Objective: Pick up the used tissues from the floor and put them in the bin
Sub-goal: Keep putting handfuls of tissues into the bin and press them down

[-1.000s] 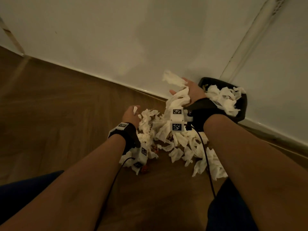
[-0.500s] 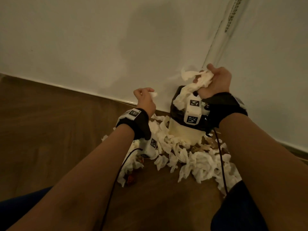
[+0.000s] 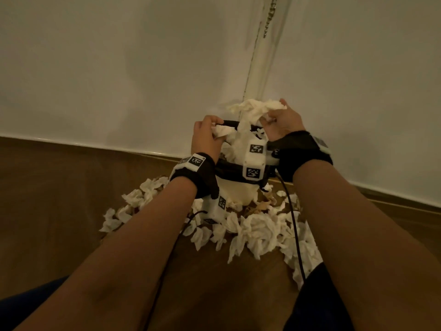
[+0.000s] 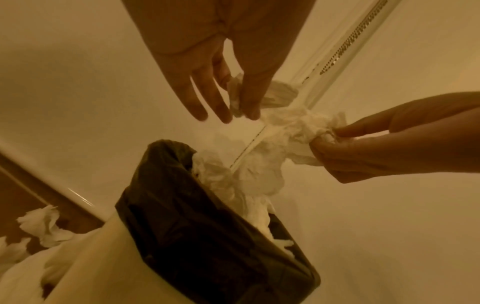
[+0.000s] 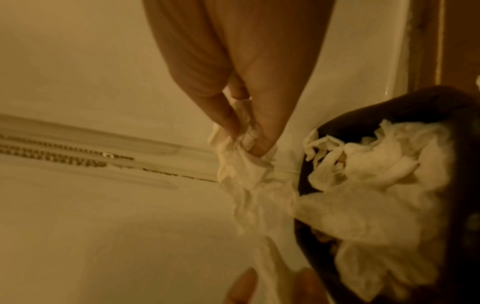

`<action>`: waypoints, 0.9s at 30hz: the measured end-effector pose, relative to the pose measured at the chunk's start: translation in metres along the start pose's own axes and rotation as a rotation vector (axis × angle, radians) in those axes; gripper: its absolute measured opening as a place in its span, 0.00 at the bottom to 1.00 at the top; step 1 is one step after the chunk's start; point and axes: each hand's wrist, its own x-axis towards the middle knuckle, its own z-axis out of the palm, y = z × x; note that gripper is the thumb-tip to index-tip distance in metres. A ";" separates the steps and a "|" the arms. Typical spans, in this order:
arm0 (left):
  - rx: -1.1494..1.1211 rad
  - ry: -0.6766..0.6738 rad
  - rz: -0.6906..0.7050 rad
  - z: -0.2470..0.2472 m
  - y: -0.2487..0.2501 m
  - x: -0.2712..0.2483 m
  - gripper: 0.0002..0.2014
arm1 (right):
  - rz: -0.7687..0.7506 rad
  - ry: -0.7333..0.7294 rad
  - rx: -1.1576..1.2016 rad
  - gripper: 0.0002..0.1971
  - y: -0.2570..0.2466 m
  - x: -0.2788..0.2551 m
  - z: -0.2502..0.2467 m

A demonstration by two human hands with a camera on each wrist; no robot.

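A cream bin with a black liner stands against the white wall, with tissues heaped inside. My right hand hovers over its rim and grips a long crumpled tissue bunch that trails down into the bin. My left hand is just left of it, also above the rim, and pinches a small tissue scrap between thumb and fingers. Several crumpled tissues lie scattered on the wooden floor around the bin's base.
A white wall with a skirting edge runs behind the bin. A vertical pipe or trim with a bead chain rises just behind it. Bare wooden floor stretches to the left. My dark-clothed knees sit at the bottom corners.
Both hands rose from the floor pile to above the bin. The right brought a tissue bunch and the left a small scrap, and they have drawn closer together.
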 end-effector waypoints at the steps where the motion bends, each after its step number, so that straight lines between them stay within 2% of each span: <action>1: 0.025 -0.004 0.002 0.004 -0.001 0.000 0.13 | -0.013 0.034 -0.050 0.30 0.004 0.001 -0.005; 3: 0.089 -0.021 -0.004 0.012 -0.003 0.001 0.11 | -0.042 0.105 -0.274 0.24 0.010 0.006 -0.016; 7: 0.255 -0.146 -0.042 0.028 -0.007 0.005 0.09 | -0.149 0.175 -1.257 0.15 0.017 0.008 -0.033; 9: 0.376 -0.222 -0.027 0.036 -0.007 0.007 0.09 | -0.177 0.137 -1.492 0.16 0.024 0.008 -0.038; 12: 0.452 -0.302 -0.013 0.044 -0.003 0.007 0.13 | -0.191 0.126 -1.613 0.16 0.038 0.006 -0.037; 14: 0.530 -0.338 0.031 0.050 -0.004 0.008 0.13 | -0.137 0.129 -1.662 0.19 0.042 0.009 -0.036; 16: 0.591 -0.371 0.078 0.055 -0.004 0.008 0.13 | -0.125 0.061 -1.785 0.22 0.049 0.013 -0.037; 19: 0.750 -0.539 0.137 0.064 -0.005 0.007 0.15 | -0.041 -0.023 -1.940 0.22 0.064 0.016 -0.042; 20: 0.802 -0.598 0.147 0.067 -0.007 0.008 0.16 | 0.001 -0.055 -1.907 0.23 0.068 0.015 -0.044; 23: 0.837 -0.721 0.093 0.073 -0.012 0.013 0.21 | 0.039 -0.150 -1.885 0.26 0.077 0.020 -0.050; 27: 0.937 -0.810 0.069 0.077 -0.017 0.019 0.22 | 0.177 -0.235 -1.988 0.25 0.082 0.021 -0.051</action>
